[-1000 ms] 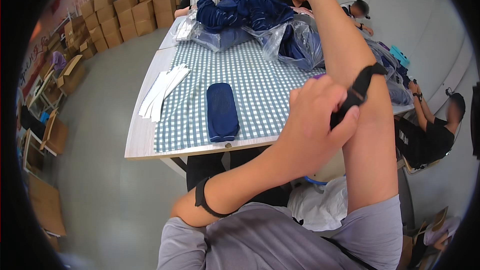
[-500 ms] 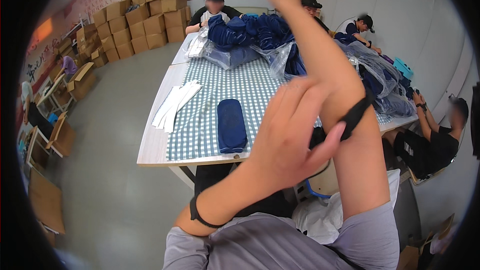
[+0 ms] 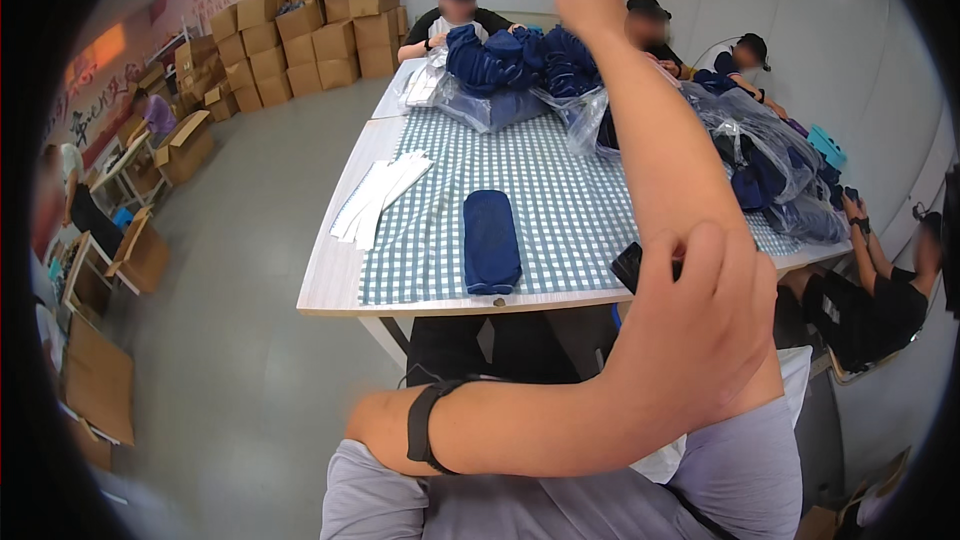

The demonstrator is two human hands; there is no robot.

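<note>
My right arm is raised and bent over the table, its hand [image 3: 590, 8] curled into a fist with nothing visible in it. My left hand [image 3: 690, 315] reaches across and wraps around the right arm near the elbow. Its fingers cover a black arm strap, and a small black box [image 3: 627, 266] on it sticks out beside the fingertips. A black band [image 3: 424, 428] circles my left forearm. Left of my hands, a folded navy-blue cloth item [image 3: 491, 243] lies lengthwise on the checked tablecloth [image 3: 430, 260], near the front edge.
White paper strips [image 3: 382, 198] lie on the table's left side. Navy garments [image 3: 500, 60] and clear plastic bags [image 3: 780, 150] heap at the back and right. Several people sit around the table. Stacked cardboard boxes [image 3: 335, 45] stand along the far wall; open ones [image 3: 140, 255] are at left.
My left hand has moved right and down, closing around the right arm over the strap. The view has shifted slightly, and the right fist stays raised.
</note>
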